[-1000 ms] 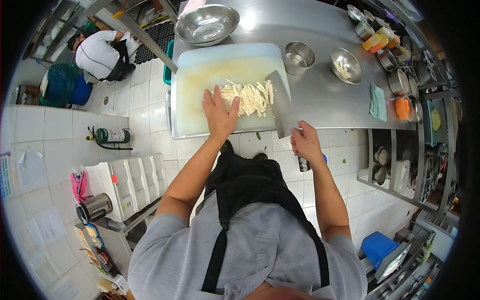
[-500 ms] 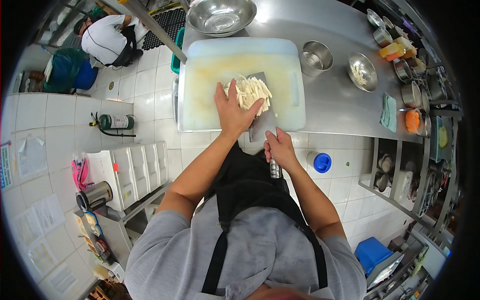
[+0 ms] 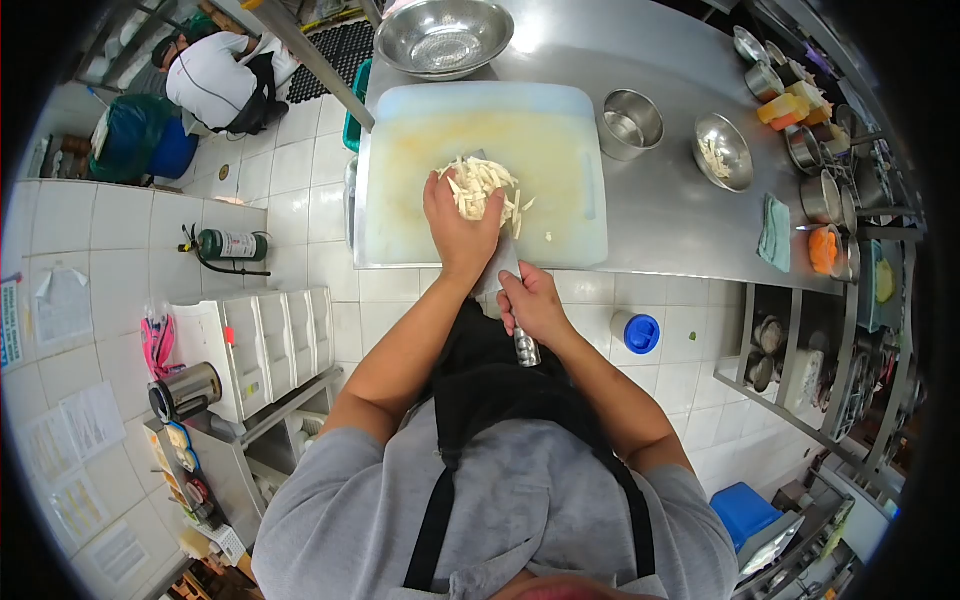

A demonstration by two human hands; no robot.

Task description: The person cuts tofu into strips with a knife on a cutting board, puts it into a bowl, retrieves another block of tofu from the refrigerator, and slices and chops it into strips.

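A heap of pale cut vegetable strips lies on the large whitish cutting board, stained yellow in the middle. My left hand cups the heap from its near side, thumb on the right and fingers on the left. In my right hand is the metal handle of a broad-bladed knife. Its blade slants up and left beneath the heap and my left hand, which cover much of it. A few loose strips lie right of the blade.
A perforated steel bowl stands behind the board. To the right are a steel pot, a bowl with some pale strips and a green cloth. Another person bends down at the upper left.
Both hands have moved left, carrying the knife along. The heap has shifted slightly left and looks more bunched, with the blade now more covered by it.
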